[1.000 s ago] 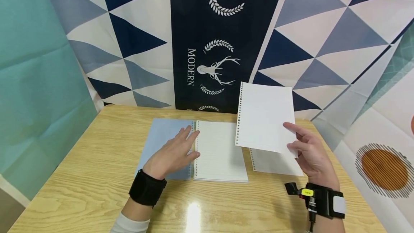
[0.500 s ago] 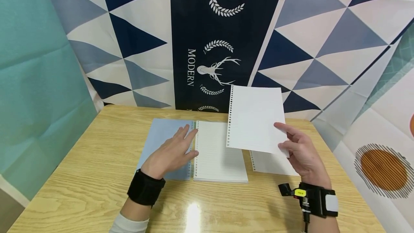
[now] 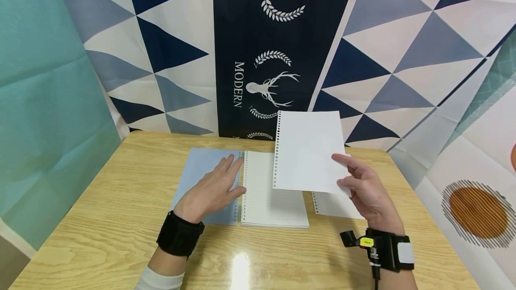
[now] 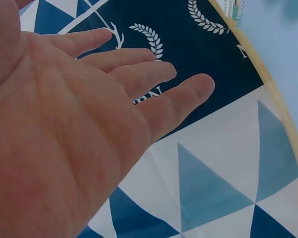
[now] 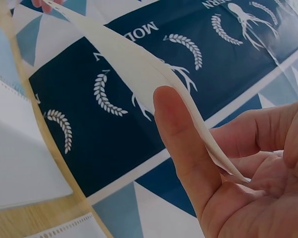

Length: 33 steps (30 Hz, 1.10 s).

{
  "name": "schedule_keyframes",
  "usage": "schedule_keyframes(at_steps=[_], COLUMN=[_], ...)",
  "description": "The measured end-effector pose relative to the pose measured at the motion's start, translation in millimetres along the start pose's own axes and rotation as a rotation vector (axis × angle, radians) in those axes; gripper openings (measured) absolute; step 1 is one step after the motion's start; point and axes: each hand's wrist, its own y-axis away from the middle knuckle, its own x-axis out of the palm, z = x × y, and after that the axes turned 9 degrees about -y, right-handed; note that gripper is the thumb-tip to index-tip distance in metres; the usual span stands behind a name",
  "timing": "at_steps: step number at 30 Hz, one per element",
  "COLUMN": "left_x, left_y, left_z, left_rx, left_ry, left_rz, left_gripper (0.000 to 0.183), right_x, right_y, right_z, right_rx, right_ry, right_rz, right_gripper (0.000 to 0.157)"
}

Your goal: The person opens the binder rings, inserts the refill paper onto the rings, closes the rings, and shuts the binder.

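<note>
Head view: pinched in the grip of the right hand, the loose sheet has been carried left, further over the paper stack, the left hand held fingers apart.

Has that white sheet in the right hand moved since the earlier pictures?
Yes. Against the dark deer-print panel in the head view, the white sheet in the right hand has shifted left and slightly down.

Left hand: left of the notepad, back upward, fingers straight, slightly spread.
Right hand: raised, right of the notepad, thumb and fingers pinching.
Left forearm: nearer than the notepad.
</note>
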Motion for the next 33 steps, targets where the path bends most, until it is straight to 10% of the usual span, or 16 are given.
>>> schedule_keyframes(at_steps=[33], left_x=[-0.9], left_y=[-1.1], left_z=[-0.2], left_rx=[-0.017], left_ry=[0.031], left_rz=[-0.015], left_gripper=[0.076], right_x=[48.5], right_y=[-8.5], right_z=[-12.3], right_rx=[-0.006], right_ry=[0.118], right_rz=[0.114], right_gripper=[0.067])
